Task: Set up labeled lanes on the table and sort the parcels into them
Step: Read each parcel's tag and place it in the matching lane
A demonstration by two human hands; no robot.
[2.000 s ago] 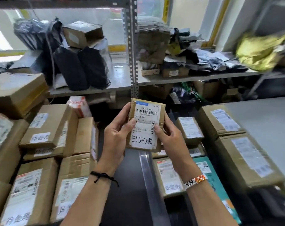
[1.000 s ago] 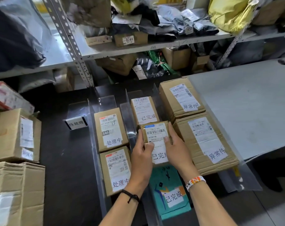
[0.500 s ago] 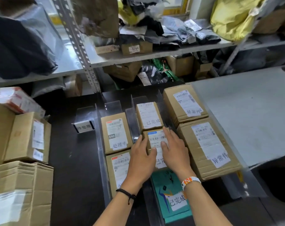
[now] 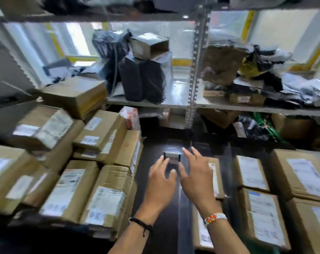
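The left hand (image 4: 161,182) and right hand (image 4: 194,178) are stretched over the dark table (image 4: 152,147), fingers straight and spread, holding nothing; between their fingertips stands a small clear label stand (image 4: 172,158); labelled parcels (image 4: 250,173) lie in lanes at right; stacked cartons (image 4: 104,202) fill the left; blur hides any contact.

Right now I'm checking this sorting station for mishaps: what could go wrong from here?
1. The small label stand sits right at the fingertips of the open left hand and right hand; a hasty reach could tip it.
2. The unevenly piled cardboard boxes crowd the left arm's side, so a sideways move might nudge one off.
The view is blurred, so contact with the stand cannot be confirmed.
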